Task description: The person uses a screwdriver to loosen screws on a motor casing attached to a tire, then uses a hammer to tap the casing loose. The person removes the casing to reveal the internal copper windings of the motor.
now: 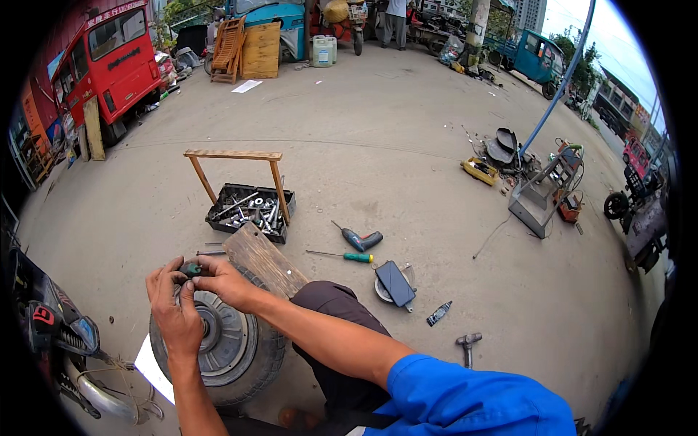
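Observation:
My left hand (173, 309) and my right hand (225, 282) meet over a wheel, fingers closed around a small dark green piece (192, 269). Its exact kind is too small to tell, and the fingers partly cover it. Below them lies the wheel with a black tyre (270, 356) and a grey metal hub (236, 347); my left hand and forearm hide part of it. A worn wooden board (263, 256) lies beside the tyre, just beyond my right hand.
Ahead stands a black tool crate (273, 231) with a wooden handle, full of metal tools. To the right lie a cordless drill (361, 240), a green-handled screwdriver (358, 257), a phone (395, 282), a small tube (439, 313) and a hammer (468, 349). A vehicle part (87, 334) borders the left.

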